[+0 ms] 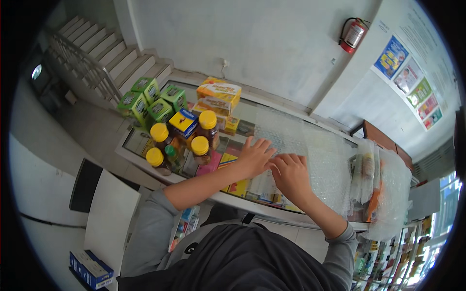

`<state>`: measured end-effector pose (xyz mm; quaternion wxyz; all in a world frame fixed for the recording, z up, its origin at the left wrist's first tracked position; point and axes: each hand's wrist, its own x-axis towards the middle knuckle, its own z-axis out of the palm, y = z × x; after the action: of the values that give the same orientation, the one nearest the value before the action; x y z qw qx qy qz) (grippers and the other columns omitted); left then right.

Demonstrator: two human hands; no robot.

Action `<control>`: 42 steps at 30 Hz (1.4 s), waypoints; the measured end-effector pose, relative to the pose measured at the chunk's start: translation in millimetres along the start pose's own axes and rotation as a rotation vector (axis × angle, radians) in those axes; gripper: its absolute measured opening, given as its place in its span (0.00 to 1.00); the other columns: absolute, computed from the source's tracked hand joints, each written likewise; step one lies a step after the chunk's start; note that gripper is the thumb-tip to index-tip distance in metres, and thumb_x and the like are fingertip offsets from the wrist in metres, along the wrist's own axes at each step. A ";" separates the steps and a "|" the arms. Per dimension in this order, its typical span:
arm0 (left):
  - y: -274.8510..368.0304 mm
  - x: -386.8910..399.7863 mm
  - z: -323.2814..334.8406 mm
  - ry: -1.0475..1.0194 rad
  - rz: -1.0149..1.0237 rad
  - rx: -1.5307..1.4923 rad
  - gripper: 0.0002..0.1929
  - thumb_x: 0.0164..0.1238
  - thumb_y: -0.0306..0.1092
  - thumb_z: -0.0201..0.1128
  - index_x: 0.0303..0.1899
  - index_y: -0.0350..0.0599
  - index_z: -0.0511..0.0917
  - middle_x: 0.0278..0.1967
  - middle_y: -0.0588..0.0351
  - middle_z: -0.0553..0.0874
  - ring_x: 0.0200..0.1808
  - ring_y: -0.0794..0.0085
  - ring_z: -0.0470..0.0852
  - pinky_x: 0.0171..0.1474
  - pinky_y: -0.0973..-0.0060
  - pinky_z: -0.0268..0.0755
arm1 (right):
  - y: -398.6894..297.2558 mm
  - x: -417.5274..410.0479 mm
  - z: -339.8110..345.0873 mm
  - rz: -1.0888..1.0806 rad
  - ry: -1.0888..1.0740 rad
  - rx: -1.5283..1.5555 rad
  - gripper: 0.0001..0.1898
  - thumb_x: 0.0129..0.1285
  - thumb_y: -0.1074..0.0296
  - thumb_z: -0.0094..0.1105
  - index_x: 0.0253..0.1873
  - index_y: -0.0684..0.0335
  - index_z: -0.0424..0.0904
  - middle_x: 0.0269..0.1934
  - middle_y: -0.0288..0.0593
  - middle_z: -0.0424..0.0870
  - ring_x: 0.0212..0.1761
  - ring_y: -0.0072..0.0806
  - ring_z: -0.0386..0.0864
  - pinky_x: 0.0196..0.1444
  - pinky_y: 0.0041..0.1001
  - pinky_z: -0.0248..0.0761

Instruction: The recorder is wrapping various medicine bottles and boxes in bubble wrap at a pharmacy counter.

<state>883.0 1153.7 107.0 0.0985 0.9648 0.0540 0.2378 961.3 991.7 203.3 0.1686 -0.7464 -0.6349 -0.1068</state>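
A sheet of clear bubble wrap [324, 163] lies across the glass-topped counter in front of me. My left hand [255, 158] is over its left edge, fingers spread and pointing away from me. Beside it, my right hand [291, 176] has its fingers bent down at the wrap. The thumb sides of both hands nearly meet; whether the right fingertips pinch the film is hidden. To the left of my hands stand several brown bottles with yellow caps [200, 145] and a smaller green-capped bottle [171, 151].
Green boxes [133, 103], a blue-and-yellow box [184, 123] and orange-yellow cartons [218, 94] crowd the counter's left end. Rolled bubble wrap [391, 192] hangs over its right end. A fire extinguisher [353, 36] is on the wall; stairs [109, 51] rise at back left.
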 end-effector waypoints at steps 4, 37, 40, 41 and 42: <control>-3.7 -4.6 18.4 0.050 0.074 0.243 0.25 0.69 0.52 0.61 0.62 0.51 0.76 0.65 0.52 0.73 0.71 0.58 0.66 0.68 0.44 0.55 | -65.5 49.3 -17.2 -0.339 0.170 0.096 0.23 0.57 0.66 0.67 0.60 0.54 0.81 0.50 0.37 0.84 0.54 0.36 0.80 0.58 0.43 0.66; 10.7 18.7 -19.3 -0.202 -0.039 0.156 0.27 0.71 0.57 0.60 0.57 0.44 0.79 0.65 0.46 0.77 0.68 0.53 0.73 0.71 0.43 0.56 | 94.5 -43.5 -4.9 0.497 -0.079 0.063 0.28 0.66 0.56 0.64 0.68 0.56 0.71 0.49 0.52 0.80 0.49 0.52 0.82 0.48 0.45 0.77; 11.0 26.9 -28.4 -0.247 -0.098 0.139 0.27 0.70 0.56 0.62 0.57 0.42 0.78 0.63 0.45 0.78 0.67 0.51 0.73 0.69 0.44 0.60 | 86.0 -57.7 -7.1 0.530 -0.161 0.010 0.29 0.64 0.53 0.67 0.67 0.56 0.73 0.50 0.50 0.80 0.49 0.49 0.83 0.49 0.44 0.78; 12.2 26.1 -25.3 -0.252 -0.092 0.135 0.27 0.70 0.56 0.62 0.57 0.42 0.78 0.63 0.45 0.78 0.67 0.51 0.73 0.69 0.44 0.60 | 91.8 -60.9 -6.0 0.539 -0.162 0.011 0.29 0.64 0.53 0.67 0.67 0.56 0.73 0.50 0.50 0.80 0.49 0.49 0.83 0.49 0.44 0.78; 12.6 24.3 -23.5 -0.206 -0.061 0.140 0.27 0.69 0.55 0.62 0.56 0.41 0.78 0.62 0.44 0.77 0.67 0.51 0.73 0.68 0.44 0.61 | 102.7 -62.1 -4.6 0.568 -0.134 -0.032 0.29 0.63 0.52 0.68 0.66 0.55 0.73 0.50 0.49 0.80 0.50 0.48 0.83 0.49 0.43 0.78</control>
<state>894.1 1148.9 141.0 0.0432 0.9865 0.0896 0.1300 1051.9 919.3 172.4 0.1377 -0.9021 -0.4086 -0.0157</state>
